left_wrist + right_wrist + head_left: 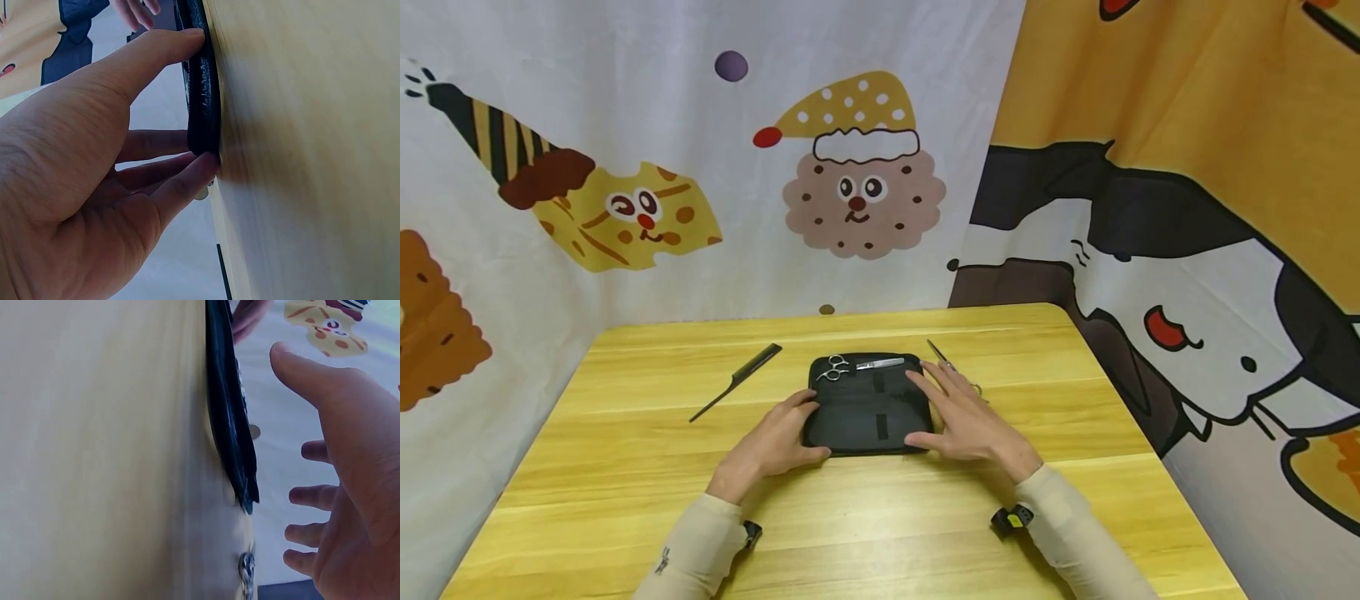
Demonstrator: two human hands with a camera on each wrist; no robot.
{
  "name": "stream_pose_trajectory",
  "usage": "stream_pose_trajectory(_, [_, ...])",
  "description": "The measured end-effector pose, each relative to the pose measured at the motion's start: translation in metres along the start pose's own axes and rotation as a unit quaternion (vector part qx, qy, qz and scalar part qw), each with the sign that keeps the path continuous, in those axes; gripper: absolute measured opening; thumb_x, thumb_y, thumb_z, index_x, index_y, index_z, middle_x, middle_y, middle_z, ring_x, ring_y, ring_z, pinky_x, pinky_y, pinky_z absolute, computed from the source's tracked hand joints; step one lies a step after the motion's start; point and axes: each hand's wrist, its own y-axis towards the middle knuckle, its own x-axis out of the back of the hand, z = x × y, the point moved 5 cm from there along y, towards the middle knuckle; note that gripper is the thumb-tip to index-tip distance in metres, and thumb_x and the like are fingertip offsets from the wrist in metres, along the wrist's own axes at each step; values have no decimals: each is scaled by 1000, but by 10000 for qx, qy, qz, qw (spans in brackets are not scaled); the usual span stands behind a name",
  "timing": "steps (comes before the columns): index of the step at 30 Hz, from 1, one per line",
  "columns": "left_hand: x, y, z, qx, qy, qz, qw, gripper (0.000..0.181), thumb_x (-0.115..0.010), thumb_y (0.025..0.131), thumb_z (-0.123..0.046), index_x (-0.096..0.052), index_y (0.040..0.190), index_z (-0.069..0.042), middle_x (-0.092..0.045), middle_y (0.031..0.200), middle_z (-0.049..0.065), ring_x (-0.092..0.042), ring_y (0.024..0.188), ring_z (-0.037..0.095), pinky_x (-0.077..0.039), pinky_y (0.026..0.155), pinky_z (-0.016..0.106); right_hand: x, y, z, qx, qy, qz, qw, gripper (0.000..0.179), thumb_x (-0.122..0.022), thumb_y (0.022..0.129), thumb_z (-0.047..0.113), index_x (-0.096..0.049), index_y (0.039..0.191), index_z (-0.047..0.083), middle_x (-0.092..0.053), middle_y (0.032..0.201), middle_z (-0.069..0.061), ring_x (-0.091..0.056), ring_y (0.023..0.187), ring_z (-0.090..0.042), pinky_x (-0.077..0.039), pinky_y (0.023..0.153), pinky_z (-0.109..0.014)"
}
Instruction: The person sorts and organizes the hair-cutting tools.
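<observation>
Case (850, 417), black and flat, lies near the middle of the bench (865, 525), silver scissors (880, 364) resting on it toward twelve o'clock. At its eight o'clock, the left hand (777, 435) holds its edge between thumb and fingers. At three o'clock, the right hand (967, 418) is wide, fingers spread. A comb (748, 370) lies near nine o'clock, other scissors (942, 353) at two.
</observation>
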Motion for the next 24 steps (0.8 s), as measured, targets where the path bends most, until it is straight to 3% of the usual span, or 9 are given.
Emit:
stream_pose_trajectory(7, [0,-1,-1,-9,-12,13,10000,87,-96,91,-36,-61,153,13,-47,174,30,-55,155,52,-50,128,61,11,2,-25,-223,-159,-322,9991,106,-80,98,67,-31,180,20,-27,186,-22,-24,173,-55,-24,138,-75])
stream_pose_trajectory(17, [0,-1,-1,62,-9,35,10000,86,-95,92,-35,-60,155,12,-45,175,29,-55,156,51,-51,128,60,23,-2,-63,-847,-173,-553,9947,105,-81,99,64,-33,179,16,-28,185,-24,-24,172,-55,-23,138,-75])
stream_pose_trajectory(24, [1,-1,-1,65,-21,34,10000,86,-95,92,-35,-60,155,12,-46,175,29,-55,156,51,-51,128,60,22,3,-73,-983,-309,-626,9927,101,-74,103,67,-36,177,10,-33,183,-26,-28,169,-57,-26,136,-77])
